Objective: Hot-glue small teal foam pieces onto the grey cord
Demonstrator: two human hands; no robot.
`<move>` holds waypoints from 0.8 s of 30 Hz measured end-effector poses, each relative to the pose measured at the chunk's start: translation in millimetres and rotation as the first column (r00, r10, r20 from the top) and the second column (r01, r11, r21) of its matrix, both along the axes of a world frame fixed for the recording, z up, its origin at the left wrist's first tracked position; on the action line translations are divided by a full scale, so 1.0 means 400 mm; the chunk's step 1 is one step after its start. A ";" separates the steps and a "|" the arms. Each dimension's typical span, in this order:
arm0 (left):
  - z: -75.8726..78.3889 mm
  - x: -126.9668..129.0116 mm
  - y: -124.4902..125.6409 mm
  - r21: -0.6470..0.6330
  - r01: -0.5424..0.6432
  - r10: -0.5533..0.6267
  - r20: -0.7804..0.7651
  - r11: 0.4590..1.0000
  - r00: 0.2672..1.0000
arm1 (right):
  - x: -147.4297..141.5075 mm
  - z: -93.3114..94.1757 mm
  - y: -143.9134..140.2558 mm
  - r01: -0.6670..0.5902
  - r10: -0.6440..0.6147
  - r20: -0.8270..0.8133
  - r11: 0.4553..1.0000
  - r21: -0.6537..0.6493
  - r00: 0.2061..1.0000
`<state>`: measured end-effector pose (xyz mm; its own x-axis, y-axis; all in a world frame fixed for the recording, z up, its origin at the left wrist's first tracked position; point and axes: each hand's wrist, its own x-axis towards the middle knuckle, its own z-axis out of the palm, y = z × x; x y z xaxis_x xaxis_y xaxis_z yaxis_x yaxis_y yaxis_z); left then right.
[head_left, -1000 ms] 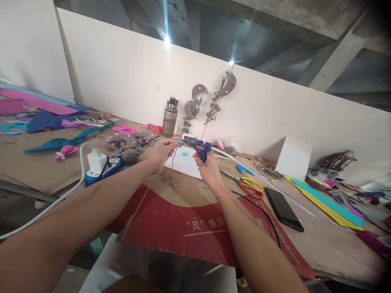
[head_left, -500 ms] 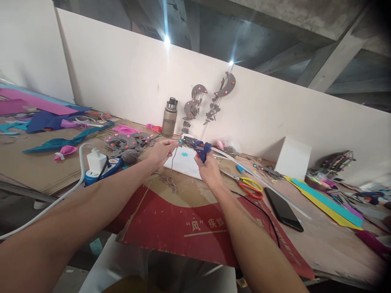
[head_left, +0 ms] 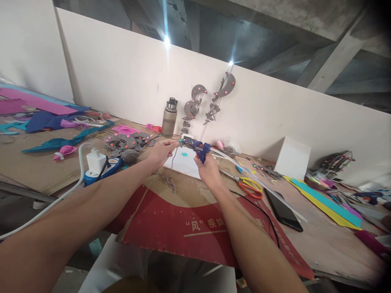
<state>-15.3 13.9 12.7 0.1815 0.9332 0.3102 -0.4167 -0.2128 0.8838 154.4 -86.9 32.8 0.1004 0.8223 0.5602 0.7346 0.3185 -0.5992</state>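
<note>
Head view: right hand (head_left: 206, 167) grips glue gun (head_left: 195, 147); left hand (head_left: 161, 150) pinches grey string (head_left: 172, 156); scissors (head_left: 249, 185) near.

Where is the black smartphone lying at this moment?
In the head view, the black smartphone lies flat on the wooden table to the person's right, just right of the red-and-yellow-handled scissors and beside the glue gun's thin black cable.

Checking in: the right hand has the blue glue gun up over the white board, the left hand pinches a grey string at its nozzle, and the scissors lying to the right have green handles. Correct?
Not quite. In the head view the scissors have red and yellow handles, not green. The rest stands: the right hand holds the blue glue gun over the white board, and the left hand pinches the grey string at the nozzle.
</note>
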 end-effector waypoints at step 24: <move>0.002 -0.001 -0.007 0.010 -0.014 0.015 -0.014 1.000 1.000 | -0.001 -0.003 0.002 0.008 -0.008 0.031 1.000 0.002 0.999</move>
